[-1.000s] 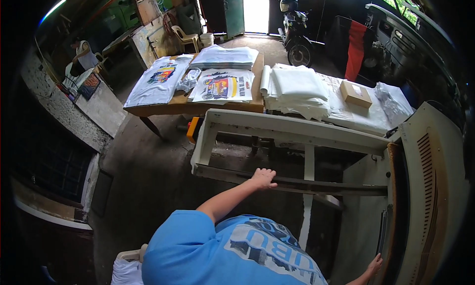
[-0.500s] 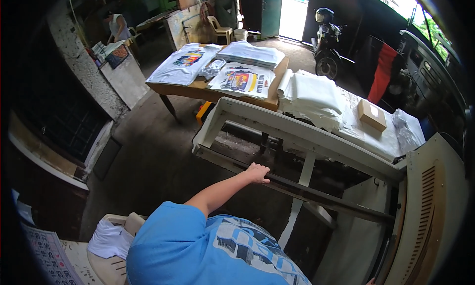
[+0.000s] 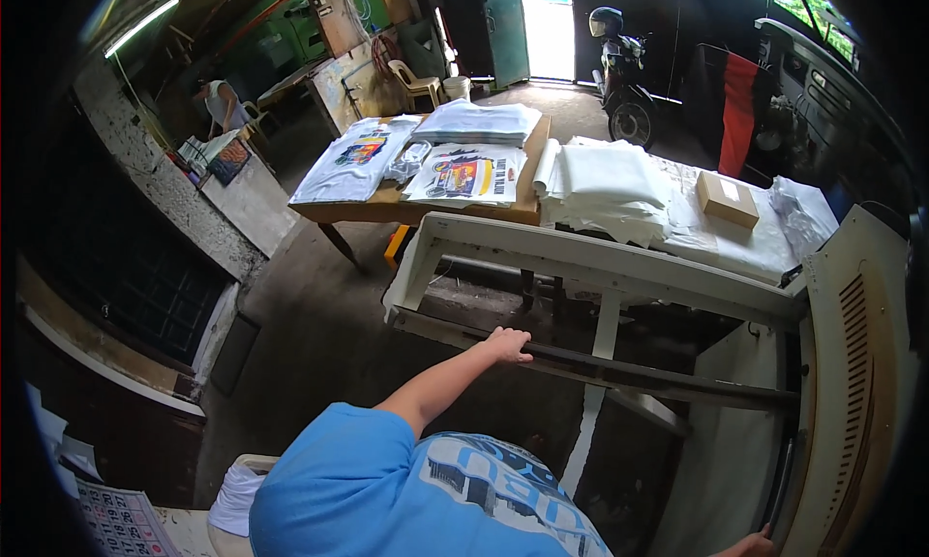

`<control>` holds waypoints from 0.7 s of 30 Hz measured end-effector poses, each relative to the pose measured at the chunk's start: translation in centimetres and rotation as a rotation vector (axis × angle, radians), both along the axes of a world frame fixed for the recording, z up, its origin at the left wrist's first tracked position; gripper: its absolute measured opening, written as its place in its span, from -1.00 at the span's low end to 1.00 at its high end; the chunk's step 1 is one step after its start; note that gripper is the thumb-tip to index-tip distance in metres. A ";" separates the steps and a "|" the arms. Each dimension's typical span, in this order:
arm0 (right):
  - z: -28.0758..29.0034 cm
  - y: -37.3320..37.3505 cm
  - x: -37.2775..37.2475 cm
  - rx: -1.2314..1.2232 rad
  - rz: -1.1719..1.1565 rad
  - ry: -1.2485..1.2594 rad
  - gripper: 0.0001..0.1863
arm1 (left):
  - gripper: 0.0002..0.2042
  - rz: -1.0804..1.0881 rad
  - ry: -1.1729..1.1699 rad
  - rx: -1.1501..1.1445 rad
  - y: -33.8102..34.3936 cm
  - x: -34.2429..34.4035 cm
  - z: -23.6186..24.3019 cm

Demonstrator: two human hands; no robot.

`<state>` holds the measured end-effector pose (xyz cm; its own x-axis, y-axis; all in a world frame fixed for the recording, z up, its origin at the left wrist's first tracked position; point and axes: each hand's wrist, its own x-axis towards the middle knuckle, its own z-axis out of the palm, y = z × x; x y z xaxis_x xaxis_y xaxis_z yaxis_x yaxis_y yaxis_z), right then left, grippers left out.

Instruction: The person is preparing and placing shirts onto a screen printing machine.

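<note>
A long off-white metal frame (image 3: 600,257), open in the middle, stretches across in front of me. Its near side is a dark rail (image 3: 658,375). My left hand (image 3: 508,345) is closed over that rail, with the fingers curled round it and the arm reaching out from a blue sleeve. Low at the right edge, my right hand (image 3: 753,545) lies against the near part of the frame's right end, beside a tall off-white panel (image 3: 847,383) with slots. Most of its fingers are cut off or hidden.
Beyond the frame, a wooden table (image 3: 387,213) bears printed white shirts (image 3: 358,158). White sheets (image 3: 610,184) and a cardboard box (image 3: 728,200) lie to its right. A motorcycle (image 3: 624,83) stands near the bright doorway. A person (image 3: 223,105) works far left; a chair (image 3: 232,518) is at lower left.
The view has shifted, so the background sits differently. More of my right hand shows at the lower right. My left hand keeps its place on the dark rail.
</note>
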<state>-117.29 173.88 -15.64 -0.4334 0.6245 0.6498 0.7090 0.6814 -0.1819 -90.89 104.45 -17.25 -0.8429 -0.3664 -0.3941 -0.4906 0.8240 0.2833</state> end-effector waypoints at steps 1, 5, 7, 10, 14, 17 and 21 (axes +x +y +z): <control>2.1 -2.5 0.2 -0.352 0.078 -0.032 -0.37 | -0.53 0.024 0.003 -0.026 0.0 0.8 0.1; 8.5 -8.4 2.4 -0.767 0.121 -0.090 -0.36 | -0.53 0.061 -0.008 -0.013 0.0 1.4 0.7; 8.1 -7.8 2.9 -0.844 0.115 -0.054 -0.31 | -0.53 0.042 0.016 -0.047 0.0 1.3 0.3; 1.7 -0.8 0.1 -0.638 0.137 0.006 -0.27 | -0.56 0.026 0.051 -0.077 0.5 0.7 0.0; 3.6 -3.8 -1.1 -0.768 0.072 0.007 -0.30 | -0.56 0.087 0.024 -0.102 0.5 1.5 0.0; 7.2 -6.3 0.8 -0.864 0.119 0.010 -0.31 | -0.55 0.076 0.018 -0.095 0.1 1.9 0.2; 5.1 -3.3 0.2 -0.842 0.167 0.097 -0.32 | -0.55 0.067 0.039 -0.070 0.5 0.8 0.0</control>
<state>-117.09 170.60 -10.53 -0.5290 0.8478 0.0379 0.5664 0.3860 -0.7281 -90.05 104.93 -17.21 -0.8296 -0.4481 -0.3331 -0.5353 0.8080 0.2463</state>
